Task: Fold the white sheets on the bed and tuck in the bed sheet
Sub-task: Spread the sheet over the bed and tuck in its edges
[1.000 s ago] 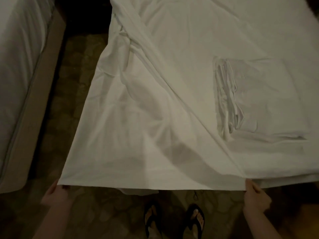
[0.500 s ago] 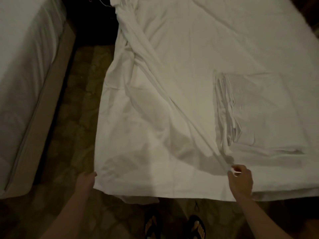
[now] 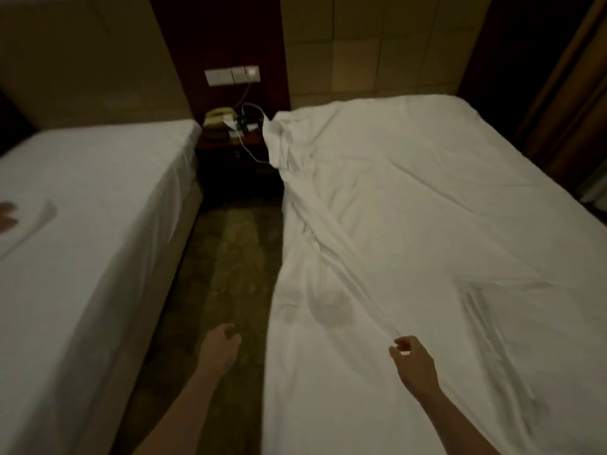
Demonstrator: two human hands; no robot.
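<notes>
We see a white sheet of matt woven cloth, creased and bunched into soft ridges along its left side. The second bed to the left wears smoother white cloth, pulled flat with few wrinkles. Between the two, the floor looks like a dull patterned carpet, rough rather than shiny. The nightstand is dark wood with a faint sheen on top, and the telephone on it looks like pale smooth plastic. The switch plate on the wall is glossy pale plastic. The wall panels look matt.
</notes>
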